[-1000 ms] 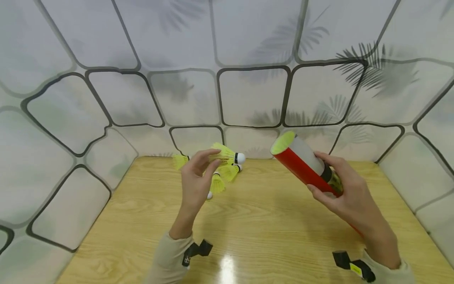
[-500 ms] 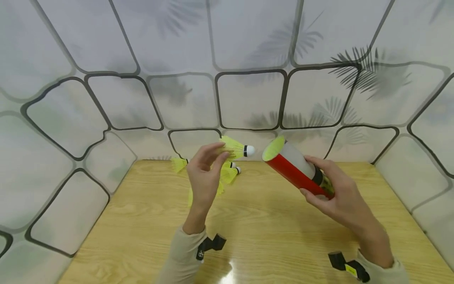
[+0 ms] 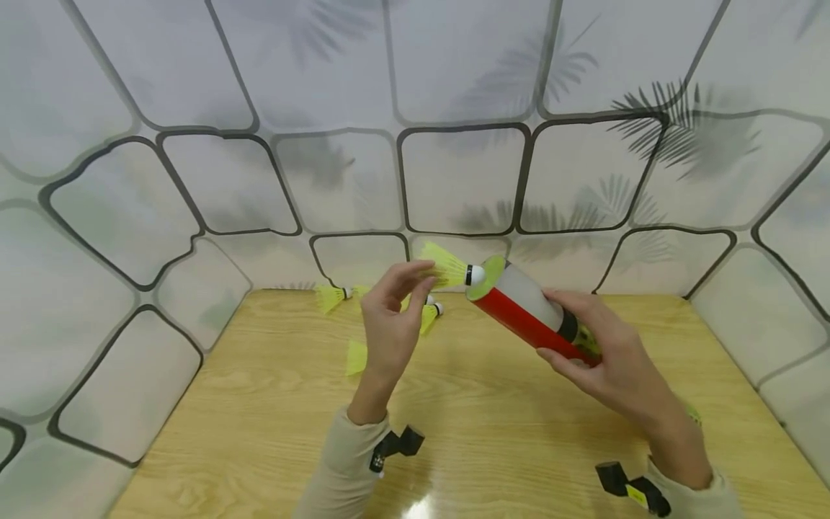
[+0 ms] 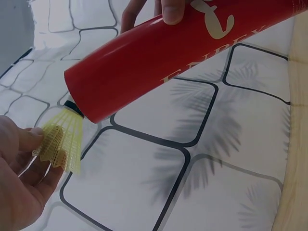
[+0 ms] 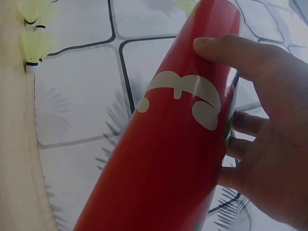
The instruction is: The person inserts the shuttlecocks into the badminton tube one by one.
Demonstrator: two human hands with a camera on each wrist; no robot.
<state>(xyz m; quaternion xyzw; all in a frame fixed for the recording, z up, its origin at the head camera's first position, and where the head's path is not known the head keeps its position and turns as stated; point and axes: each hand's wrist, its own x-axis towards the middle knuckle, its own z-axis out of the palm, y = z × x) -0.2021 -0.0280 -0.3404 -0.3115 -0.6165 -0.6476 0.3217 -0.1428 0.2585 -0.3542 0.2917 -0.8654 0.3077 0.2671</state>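
My left hand [image 3: 397, 317] pinches a yellow shuttlecock [image 3: 444, 267] by its skirt, white cork pointing right. The cork is right at the open mouth of a red and white shuttlecock tube [image 3: 519, 310]. In the left wrist view the cork is hidden behind the rim of the tube [image 4: 144, 62], with the skirt of the shuttlecock [image 4: 65, 137] outside. My right hand [image 3: 616, 360] grips the tube around its body, tilted with the mouth up and to the left. The right wrist view shows the thumb lying along the red side of the tube [image 5: 168, 144].
Several yellow shuttlecocks lie on the wooden table [image 3: 259, 404] behind and left of my left hand, among them one shuttlecock [image 3: 332, 297] at the back edge and one shuttlecock [image 3: 431, 314] nearer the middle. A patterned cloth wall [image 3: 467, 180] rises behind the table and along both sides.
My left hand has carried the shuttlecock rightward to the tube's mouth. My right hand has brought the tube left and slightly down to meet it.
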